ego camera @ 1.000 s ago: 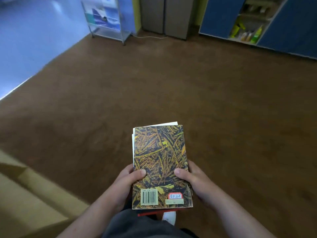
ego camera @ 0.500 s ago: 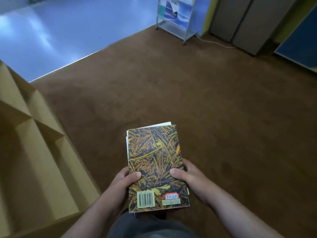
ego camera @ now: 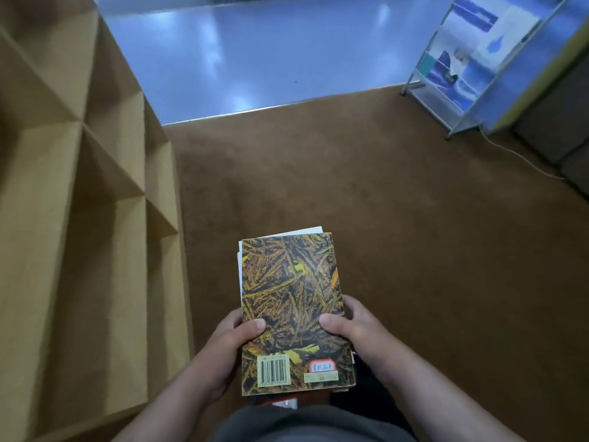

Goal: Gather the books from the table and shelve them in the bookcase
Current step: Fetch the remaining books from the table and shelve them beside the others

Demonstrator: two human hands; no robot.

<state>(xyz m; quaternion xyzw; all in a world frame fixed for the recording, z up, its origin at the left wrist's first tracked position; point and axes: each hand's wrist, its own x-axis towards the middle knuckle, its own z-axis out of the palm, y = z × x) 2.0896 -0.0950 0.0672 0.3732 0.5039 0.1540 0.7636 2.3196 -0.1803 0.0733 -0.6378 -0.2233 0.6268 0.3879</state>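
Wooden bookcase (ego camera: 105, 250) stands left of the book stack (ego camera: 291, 307), nearer my left hand (ego camera: 232, 342); left hand and right hand (ego camera: 353, 327) each clamp one long side, the stack's long axis pointing away from me.

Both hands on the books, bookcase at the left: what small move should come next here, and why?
Probably a turn to the left, bringing the books toward the bookcase. The left hand and right hand both have a grip on the books over the carpet, and the open compartments stand off to the left, apart from the books.
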